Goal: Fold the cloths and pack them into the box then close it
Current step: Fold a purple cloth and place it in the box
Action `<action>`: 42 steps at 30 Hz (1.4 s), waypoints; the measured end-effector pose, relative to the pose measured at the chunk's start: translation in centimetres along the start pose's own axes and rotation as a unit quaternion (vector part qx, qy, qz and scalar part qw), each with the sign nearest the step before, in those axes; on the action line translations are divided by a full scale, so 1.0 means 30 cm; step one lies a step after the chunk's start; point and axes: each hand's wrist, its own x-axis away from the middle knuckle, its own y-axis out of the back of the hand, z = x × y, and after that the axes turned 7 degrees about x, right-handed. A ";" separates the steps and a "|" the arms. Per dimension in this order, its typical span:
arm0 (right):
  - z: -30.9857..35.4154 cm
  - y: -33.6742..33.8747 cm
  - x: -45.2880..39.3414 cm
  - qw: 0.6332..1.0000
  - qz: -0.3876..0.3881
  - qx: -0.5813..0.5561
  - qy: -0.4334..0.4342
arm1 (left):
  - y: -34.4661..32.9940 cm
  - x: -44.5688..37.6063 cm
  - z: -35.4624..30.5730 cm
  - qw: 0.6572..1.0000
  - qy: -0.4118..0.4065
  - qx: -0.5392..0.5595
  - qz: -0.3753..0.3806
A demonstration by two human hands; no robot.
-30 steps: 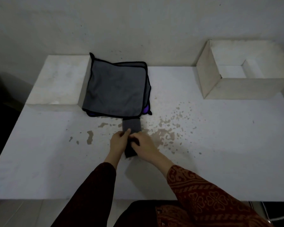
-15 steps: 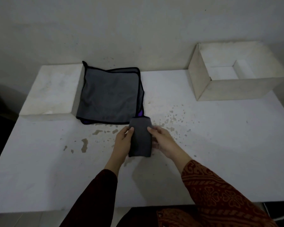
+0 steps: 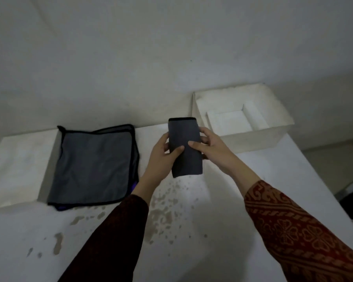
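I have the folded cloth (image 3: 184, 147) pinched between both hands (image 3: 161, 155) (image 3: 210, 147), lifted off the worktop (image 3: 222, 210), just short of the open box (image 3: 253, 137). My grip is light; if a thumb slips, the fold could spring open before it drops in.

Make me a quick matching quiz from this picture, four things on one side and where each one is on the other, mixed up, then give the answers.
Things:
1. folded cloth
2. stack of cloths
3. open box
4. box lid

Places:
A. far right of the table
B. far left of the table
C. held up in both hands, left hand and right hand
D. lying flat beside the lid

Pairs: 1-C, 2-D, 3-A, 4-B
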 end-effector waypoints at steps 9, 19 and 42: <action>0.089 0.430 -0.282 0.997 -0.024 0.075 -0.021 | -0.341 -0.409 -0.071 0.999 0.008 -0.042 0.035; -0.115 0.653 -0.593 0.978 -0.005 0.134 -0.162 | -0.558 -0.708 0.077 0.985 0.142 -0.085 0.047; -0.303 0.671 -0.690 0.708 0.177 0.674 -0.113 | -0.576 -0.841 0.319 0.677 0.051 -0.696 0.232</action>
